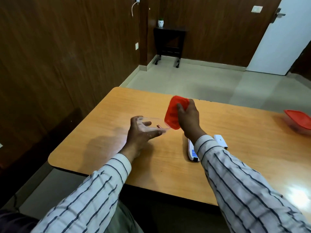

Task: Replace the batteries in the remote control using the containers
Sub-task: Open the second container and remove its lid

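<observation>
Left hand (143,132) grips a clear container (152,124) above the counter (94,142) w/ bare wood toward its left edge, right hand (189,118) pinches its red lid (173,113) tilted, remote control (192,151) beneath right sleeve, lidded second container (298,121) at far-right edge.

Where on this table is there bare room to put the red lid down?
Bare wood lies left of the left hand holding the clear container, out to the table edge. Another wide patch lies between the right hand with the red lid and the closed container. It is crowded around the remote and its cover.
</observation>
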